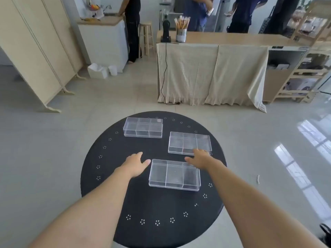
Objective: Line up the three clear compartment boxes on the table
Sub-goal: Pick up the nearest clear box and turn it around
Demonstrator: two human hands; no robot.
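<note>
- Both hands open, holding nothing: left hand (135, 162) just left of the near box (174, 175), right hand (200, 159) over its far right corner.
- Right box (189, 143) just past the right fingers.
- Far box (143, 129) well beyond the left hand, all on the round black table (152, 208).

A staged kitchen studio: sink counter (100, 20), draped counter (215, 72), wooden shelving (300, 72).

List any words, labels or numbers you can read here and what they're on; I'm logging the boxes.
None readable.
The three clear boxes carry no label.
The table has only white dot clusters, no text.
Items on the far shelves are too blurred to read.
</note>
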